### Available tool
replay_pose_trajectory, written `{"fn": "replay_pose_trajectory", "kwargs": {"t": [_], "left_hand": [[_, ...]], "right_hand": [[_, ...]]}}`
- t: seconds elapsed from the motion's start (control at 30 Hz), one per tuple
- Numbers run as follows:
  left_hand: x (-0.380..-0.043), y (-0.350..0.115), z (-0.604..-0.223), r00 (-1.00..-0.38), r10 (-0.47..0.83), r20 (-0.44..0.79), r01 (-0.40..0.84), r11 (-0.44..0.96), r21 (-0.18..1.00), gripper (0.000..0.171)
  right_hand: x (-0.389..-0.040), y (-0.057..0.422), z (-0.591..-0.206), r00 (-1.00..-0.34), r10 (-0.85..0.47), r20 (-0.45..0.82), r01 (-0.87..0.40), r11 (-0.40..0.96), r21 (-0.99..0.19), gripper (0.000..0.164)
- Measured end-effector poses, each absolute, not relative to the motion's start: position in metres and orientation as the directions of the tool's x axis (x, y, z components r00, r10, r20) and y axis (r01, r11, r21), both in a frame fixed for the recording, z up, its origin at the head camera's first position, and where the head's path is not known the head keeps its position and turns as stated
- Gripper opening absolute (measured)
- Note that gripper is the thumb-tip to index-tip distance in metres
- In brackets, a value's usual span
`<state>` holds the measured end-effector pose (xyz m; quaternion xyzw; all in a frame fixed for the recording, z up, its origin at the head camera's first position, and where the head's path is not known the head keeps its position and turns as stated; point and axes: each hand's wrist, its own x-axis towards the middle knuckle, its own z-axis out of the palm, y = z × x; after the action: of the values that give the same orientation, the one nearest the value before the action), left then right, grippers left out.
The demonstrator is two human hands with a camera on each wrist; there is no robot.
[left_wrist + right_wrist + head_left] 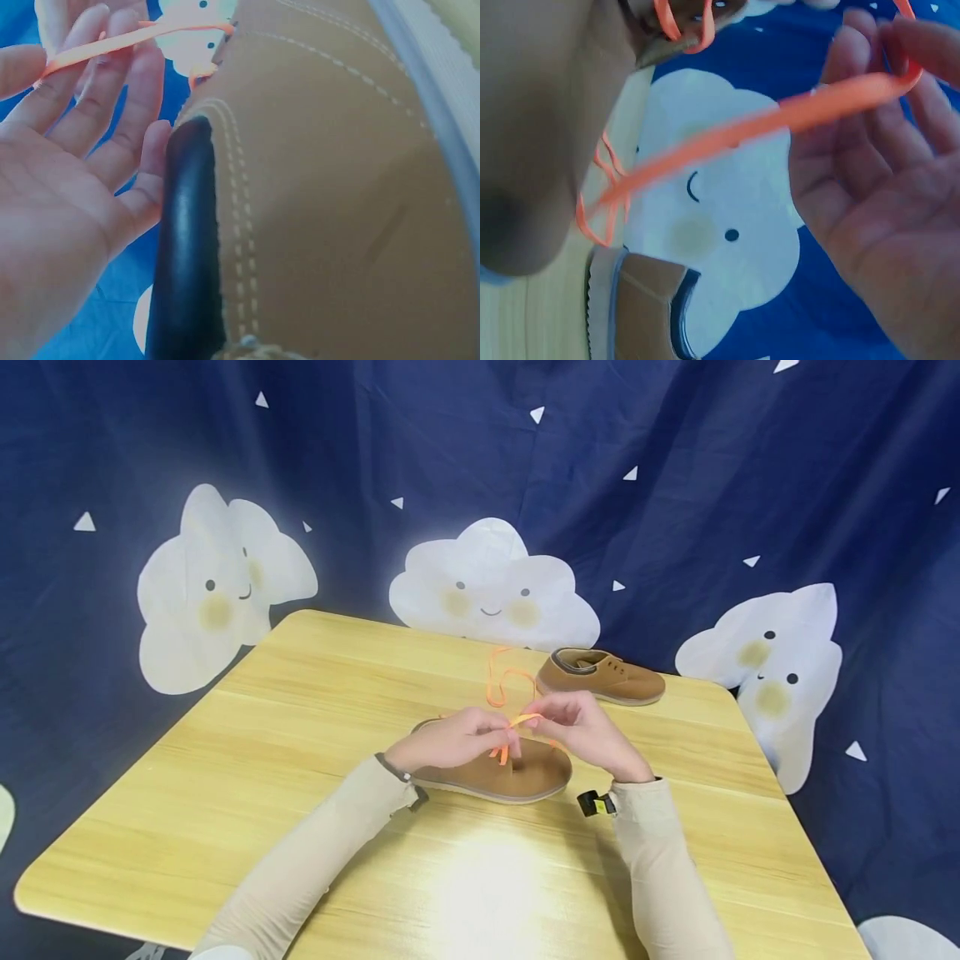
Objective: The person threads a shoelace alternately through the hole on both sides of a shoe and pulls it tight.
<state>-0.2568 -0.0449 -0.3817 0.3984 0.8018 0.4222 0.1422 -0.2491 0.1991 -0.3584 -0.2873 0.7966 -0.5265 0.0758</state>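
Observation:
A brown shoe (480,781) lies on the table under both hands, its toe toward the right. My left hand (453,741) is over the lacing area, pinching an orange shoelace (112,46) between thumb and index finger. On the right, my right hand (588,731) holds the lace with thumb and fingertips, just above the shoe's front. In the right wrist view, a blurred length of lace (757,127) runs from those fingers down past the shoe. Lace loops (686,34) show at the eyelets. The left hand partly hides the shoe's opening in the head view.
A second brown shoe (633,681) stands toward the table's back right edge, with its eyelets bare. A loose stretch of orange lace (491,681) curls on the wooden table (300,693) beyond the hands. Behind hangs a dark blue curtain (465,452) with cloud prints.

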Motion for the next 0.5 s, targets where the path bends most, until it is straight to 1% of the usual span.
{"fn": "replay_pose_trajectory", "kwargs": {"t": [0.13,0.23,0.3,0.37,0.5], "left_hand": [[-0.259,-0.045,-0.382,-0.633,0.766,0.11,0.471,0.268,0.84,0.041],[-0.26,-0.044,-0.382,-0.621,0.774,0.125,0.442,0.214,0.871,0.039],[-0.26,-0.044,-0.383,-0.616,0.776,0.134,0.432,0.19,0.881,0.037],[-0.26,-0.044,-0.383,-0.62,0.772,0.142,0.411,0.165,0.897,0.035],[-0.258,-0.043,-0.381,-0.652,0.742,0.158,0.365,0.125,0.922,0.032]], "right_hand": [[-0.251,0.207,-0.359,-0.796,-0.578,0.179,-0.388,0.259,-0.885,0.022],[-0.252,0.209,-0.358,-0.817,-0.545,0.187,-0.384,0.272,-0.882,0.02],[-0.253,0.207,-0.359,-0.838,-0.503,0.21,-0.402,0.31,-0.862,0.019],[-0.254,0.202,-0.361,-0.861,-0.448,0.242,-0.427,0.378,-0.822,0.018],[-0.253,0.19,-0.363,-0.874,-0.368,0.317,-0.47,0.474,-0.744,0.021]]}}
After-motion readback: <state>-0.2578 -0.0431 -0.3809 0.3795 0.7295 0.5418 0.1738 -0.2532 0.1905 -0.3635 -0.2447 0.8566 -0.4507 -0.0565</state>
